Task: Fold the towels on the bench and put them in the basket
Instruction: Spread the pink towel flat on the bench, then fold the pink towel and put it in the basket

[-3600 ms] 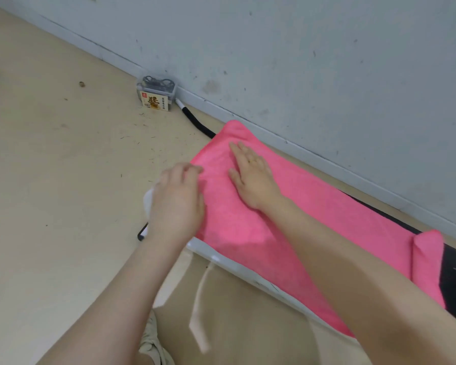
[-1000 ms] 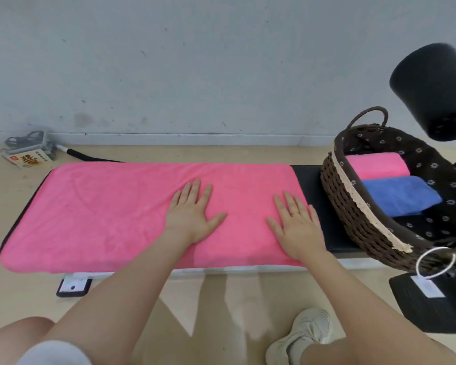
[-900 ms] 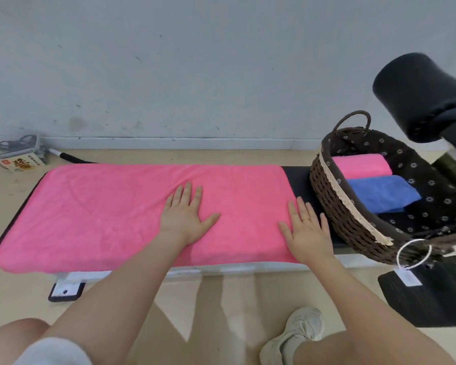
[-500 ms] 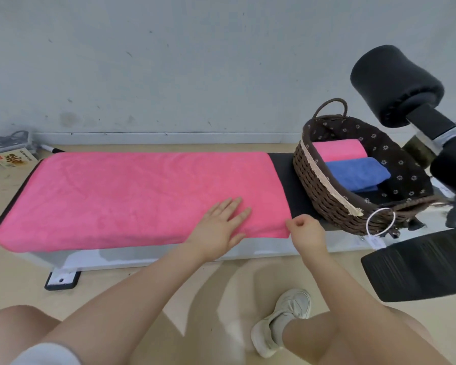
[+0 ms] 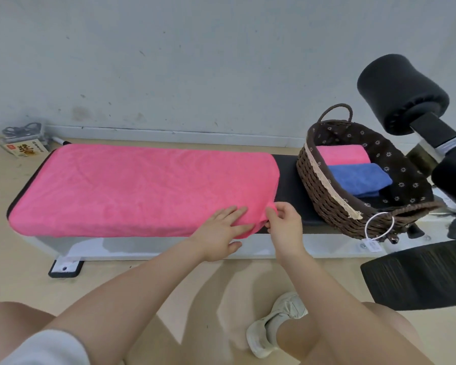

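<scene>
Pink and soft: saw the big pink towel (image 5: 142, 188) spread flat along the bench (image 5: 290, 180), just beside the basket (image 5: 324, 185) and not in it yet. Pinched its near right corner with the right hand (image 5: 284, 225) and lifted it a little off the pad. Pressed the left hand (image 5: 219, 233) flat on the cloth just beside, fingers straight, thumb off the front edge. Reached both arms forward and down. Could not quite tell about one layer or two inside that pinch.

Best, probably, to lift the corner slowly, carry it across to the far left end and line up the edges. Best also to press lightly with the flat hand, to stop wrinkles. Saw a small pink towel (image 5: 340, 154) and a blue towel (image 5: 358, 177) folded in the basket already.
</scene>
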Available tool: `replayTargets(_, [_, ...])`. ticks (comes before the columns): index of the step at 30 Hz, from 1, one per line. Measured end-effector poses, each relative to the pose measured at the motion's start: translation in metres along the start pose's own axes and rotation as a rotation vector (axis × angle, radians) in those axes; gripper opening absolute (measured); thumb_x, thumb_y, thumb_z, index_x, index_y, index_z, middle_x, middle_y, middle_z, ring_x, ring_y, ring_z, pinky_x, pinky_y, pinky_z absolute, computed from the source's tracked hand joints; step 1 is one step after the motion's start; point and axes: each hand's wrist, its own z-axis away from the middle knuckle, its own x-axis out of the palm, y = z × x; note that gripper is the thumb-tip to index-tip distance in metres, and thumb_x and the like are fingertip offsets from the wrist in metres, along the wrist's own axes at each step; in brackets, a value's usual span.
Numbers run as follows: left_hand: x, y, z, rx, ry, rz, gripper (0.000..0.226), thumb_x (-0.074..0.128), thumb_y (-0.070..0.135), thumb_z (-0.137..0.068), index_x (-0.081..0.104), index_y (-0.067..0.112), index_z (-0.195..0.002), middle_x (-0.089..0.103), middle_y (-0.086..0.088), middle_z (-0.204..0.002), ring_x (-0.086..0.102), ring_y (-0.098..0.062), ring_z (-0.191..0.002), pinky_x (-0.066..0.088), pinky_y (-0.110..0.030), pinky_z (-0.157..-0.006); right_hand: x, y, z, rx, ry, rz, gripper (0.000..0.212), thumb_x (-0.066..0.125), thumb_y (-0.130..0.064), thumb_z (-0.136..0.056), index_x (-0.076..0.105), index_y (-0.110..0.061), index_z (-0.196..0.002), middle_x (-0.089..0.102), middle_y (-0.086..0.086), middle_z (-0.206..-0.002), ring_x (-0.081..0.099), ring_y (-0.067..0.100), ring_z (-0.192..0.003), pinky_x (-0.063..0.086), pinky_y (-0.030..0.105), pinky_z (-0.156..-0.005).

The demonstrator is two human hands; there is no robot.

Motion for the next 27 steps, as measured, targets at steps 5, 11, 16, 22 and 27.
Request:
replayTargets(5, [-0.024, -0.025, 0.026, -0.14, 0.283, 0.269, 0.061, 0.022, 0.029, -0.077, 0.061, 0.008, -0.119, 0.058, -0.006, -0.128, 0.053, -0.026, -0.116, 0.044, -0.038, -0.095, 0.058, -0.044, 0.008, -0.227, -0.191, 0.138, 0.013, 0.061, -0.015, -0.088, 0.07, -0.015, -0.097, 0.063, -0.002, -0.086, 0.052, 0.006, -0.07, 0.045, 0.021, -0.072])
replayTargets(11, [-0.03, -0.095, 0.112, -0.518, 0.585, 0.348, 0.052, 0.026, 0.023, -0.075, 0.066, 0.009, -0.106, 0.062, -0.007, -0.108, 0.055, -0.028, -0.104, 0.046, -0.037, -0.082, 0.172, -0.076, 0.036, -0.353, -0.449, 0.133, 0.02, 0.061, -0.007, -0.087, 0.07, -0.006, -0.105, 0.067, 0.009, -0.101, 0.055, 0.013, -0.087, 0.045, 0.03, -0.086])
replayTargets(16, [-0.016, -0.156, 0.188, -0.939, 0.909, 0.445, 0.034, 0.039, 0.008, -0.086, 0.062, 0.005, -0.112, 0.058, -0.013, -0.115, 0.046, -0.033, -0.111, 0.034, -0.034, -0.093, 0.262, -0.079, 0.079, -0.449, -0.628, 0.186, 0.021, 0.059, -0.003, -0.088, 0.07, -0.001, -0.105, 0.063, 0.002, -0.089, 0.052, 0.012, -0.079, 0.042, 0.024, -0.077])
replayTargets(22, [0.015, -0.2, 0.225, -1.186, 0.996, 0.698, 0.041, 0.04, 0.004, -0.093, 0.045, 0.007, -0.134, 0.043, -0.014, -0.136, 0.037, -0.031, -0.124, 0.026, -0.03, -0.104, 0.317, -0.057, 0.104, -0.429, -0.75, 0.425, 0.026, 0.057, -0.008, -0.091, 0.067, -0.003, -0.114, 0.066, 0.004, -0.1, 0.05, 0.008, -0.085, 0.035, 0.017, -0.077])
replayTargets(27, [0.011, -0.207, 0.226, -1.145, 1.162, 1.157, 0.014, 0.047, 0.008, -0.091, 0.053, 0.02, -0.092, 0.053, 0.002, -0.094, 0.048, -0.017, -0.092, 0.046, -0.015, -0.077, 0.324, -0.05, 0.101, -0.367, -0.735, 0.466, 0.022, 0.059, -0.006, -0.088, 0.07, -0.003, -0.107, 0.067, 0.003, -0.09, 0.056, 0.012, -0.079, 0.047, 0.03, -0.08])
